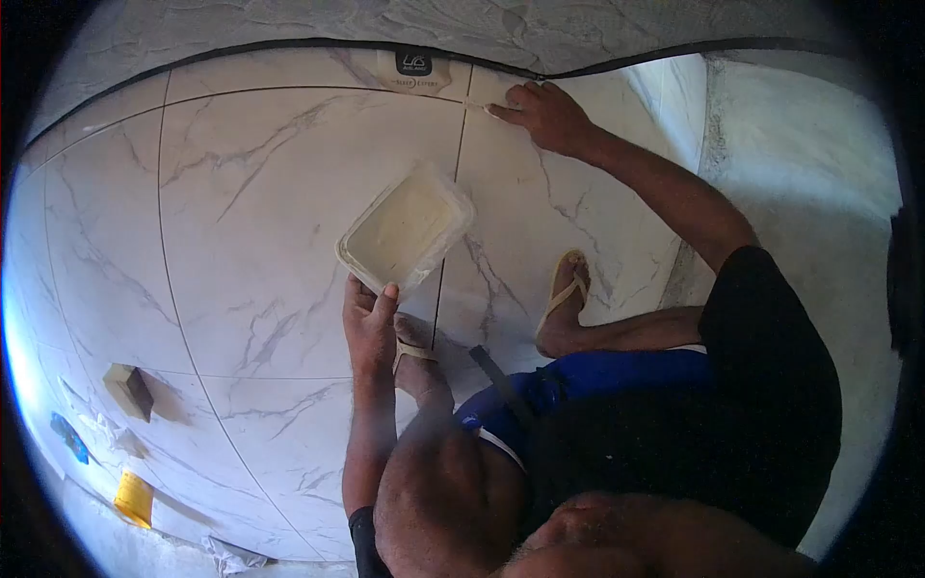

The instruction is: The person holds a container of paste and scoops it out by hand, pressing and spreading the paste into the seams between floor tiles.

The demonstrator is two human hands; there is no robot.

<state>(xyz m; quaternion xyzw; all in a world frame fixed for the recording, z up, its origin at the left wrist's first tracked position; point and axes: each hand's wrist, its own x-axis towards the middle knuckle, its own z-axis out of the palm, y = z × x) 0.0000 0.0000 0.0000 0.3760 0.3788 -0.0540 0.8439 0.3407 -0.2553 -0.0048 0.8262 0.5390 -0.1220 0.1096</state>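
My left hand (pixel 371 323) is closed on the near edge of a rectangular plastic tub (pixel 400 231), its thumb over the rim. Pale, smooth paste lies inside the tub, which is tilted above the marbled white tiles (pixel 279 241). Farther off, my right hand (pixel 554 118) reaches the floor, its index finger stretched along a joint near where tile lines meet. The other fingers are curled back. Something whitish shows at that fingertip; a smear of paste or a small object, I cannot tell which.
A grey patterned mattress-like edge (pixel 318 27) with dark piping and a black label (pixel 414 64) runs along the top. At lower left are a sponge-like block (pixel 129 392), a yellow container (pixel 134 499), a blue item (pixel 69 438) and crumpled white material (pixel 114 433). Rough concrete (pixel 800 154) lies right.
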